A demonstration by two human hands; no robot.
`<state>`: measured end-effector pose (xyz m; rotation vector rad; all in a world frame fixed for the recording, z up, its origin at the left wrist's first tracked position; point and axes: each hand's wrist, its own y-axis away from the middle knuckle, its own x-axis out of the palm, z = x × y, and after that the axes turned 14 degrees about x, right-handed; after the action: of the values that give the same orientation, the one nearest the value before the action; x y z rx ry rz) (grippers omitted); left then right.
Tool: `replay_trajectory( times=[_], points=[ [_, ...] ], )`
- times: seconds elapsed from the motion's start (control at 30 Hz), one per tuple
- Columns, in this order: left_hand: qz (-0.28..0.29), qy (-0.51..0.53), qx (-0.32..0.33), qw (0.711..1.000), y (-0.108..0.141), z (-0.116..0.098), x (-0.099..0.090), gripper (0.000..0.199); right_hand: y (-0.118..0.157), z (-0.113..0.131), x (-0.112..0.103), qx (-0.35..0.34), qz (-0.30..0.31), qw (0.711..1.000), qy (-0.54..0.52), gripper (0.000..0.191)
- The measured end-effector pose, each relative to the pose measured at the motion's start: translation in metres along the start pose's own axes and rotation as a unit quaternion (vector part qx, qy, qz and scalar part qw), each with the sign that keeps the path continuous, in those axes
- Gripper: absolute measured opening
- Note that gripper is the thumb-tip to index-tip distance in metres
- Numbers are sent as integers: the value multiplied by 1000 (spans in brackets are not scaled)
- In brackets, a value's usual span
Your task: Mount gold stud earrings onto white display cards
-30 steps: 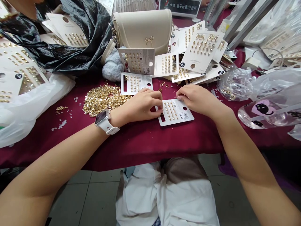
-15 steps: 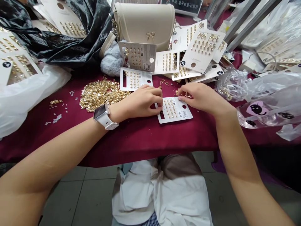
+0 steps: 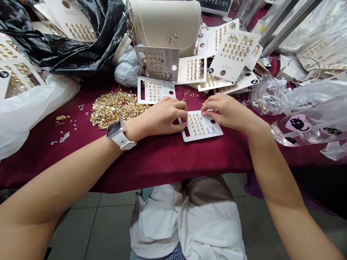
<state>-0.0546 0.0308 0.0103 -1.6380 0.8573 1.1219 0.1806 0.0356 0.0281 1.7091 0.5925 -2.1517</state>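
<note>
A white earring card (image 3: 203, 133) with rows of small gold pieces and a printed price lies on the maroon cloth. At its left edge, my left hand (image 3: 168, 116) has thumb and fingers closed on the card. My right hand (image 3: 226, 111) is at the card's upper edge with thumb and forefinger pinched together; whatever is between those fingertips is too small to make out. A heap of small gold metal pieces (image 3: 114, 106) sits left of my left hand. Another earring card (image 3: 155, 94) lies just behind that hand.
A cream handbag (image 3: 165, 27) with a grey fluffy ball (image 3: 127, 70) stands at the back, a card leaning against it. More earring cards (image 3: 233, 54) are stacked to its right. Clear plastic bags (image 3: 303, 126) lie at right, a black plastic bag (image 3: 81, 61) at left.
My right hand has moved slightly left, its fingertips now further in along the card's upper edge. The left hand stays at the left edge. The view has shifted a little.
</note>
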Motion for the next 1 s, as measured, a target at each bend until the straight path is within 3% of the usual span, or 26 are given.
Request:
replay_trajectory(
  times=[0.37,0.7,0.87,1.0],
  points=[
    [-6,9,5,1000,0,1,1,20,3,5,-7,73,2,997,4,16],
    [-6,27,6,1000,-1,2,-1,16,1,7,-1,73,16,997,-4,12],
    [-3,15,0,1000,-2,-1,-2,15,4,23,0,14,-42,992,-121,8],
    [-15,10,1,1000,-2,-1,1,15,6,35,8,-37,-39,988,-144,9]
  ],
)
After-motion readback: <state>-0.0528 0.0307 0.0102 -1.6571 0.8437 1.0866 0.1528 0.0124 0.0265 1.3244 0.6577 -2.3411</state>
